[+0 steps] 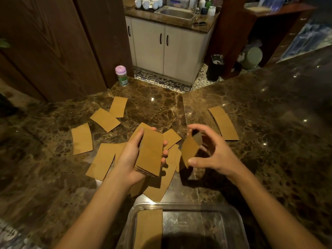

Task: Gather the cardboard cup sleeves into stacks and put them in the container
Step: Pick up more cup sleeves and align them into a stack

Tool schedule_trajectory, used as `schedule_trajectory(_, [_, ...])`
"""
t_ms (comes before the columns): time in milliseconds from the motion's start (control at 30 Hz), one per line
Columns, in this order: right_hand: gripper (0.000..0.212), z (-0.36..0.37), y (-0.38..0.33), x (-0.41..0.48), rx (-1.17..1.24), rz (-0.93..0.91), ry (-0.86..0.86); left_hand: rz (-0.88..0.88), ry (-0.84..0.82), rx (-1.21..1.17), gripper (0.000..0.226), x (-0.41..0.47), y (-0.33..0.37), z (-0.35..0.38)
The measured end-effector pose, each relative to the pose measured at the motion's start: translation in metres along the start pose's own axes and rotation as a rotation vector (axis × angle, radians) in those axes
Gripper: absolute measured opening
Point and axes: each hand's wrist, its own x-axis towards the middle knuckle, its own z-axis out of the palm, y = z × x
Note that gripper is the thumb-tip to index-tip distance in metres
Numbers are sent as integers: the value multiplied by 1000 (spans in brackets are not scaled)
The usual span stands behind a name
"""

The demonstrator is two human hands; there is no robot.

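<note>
At a marble desk (269,141), a person sorts cardboard cup sleeves. The left hand (129,155) has its grip clamped on a stack (150,151), thumb along one long edge and fingers round the other, held just above the desk. The right hand (213,155) has its grip pinched on a single sleeve (190,150), tilted on edge just beside the stack. Loose sleeves (82,139) lie scattered flat on the desk to the left and under the hands, and a pile (224,123) sits apart on the right. The clear container (239,223) stands nearest the person, with a bundle (149,229) already along its left side. The sleeves look light, thin and springy. A stack likely fans or slips unless it is squeezed across its long edges, and a flat one is best lifted by a corner.
</note>
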Motion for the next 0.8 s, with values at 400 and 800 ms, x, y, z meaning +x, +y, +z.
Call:
schedule_trajectory(400, [97,26,2,-19,-75,-174,130,122,-60,381,51,-3,-26,18])
schedule_trajectory(800, [46,13,-21,-1,70,138,204,235,-45,540,58,-9,-17,20])
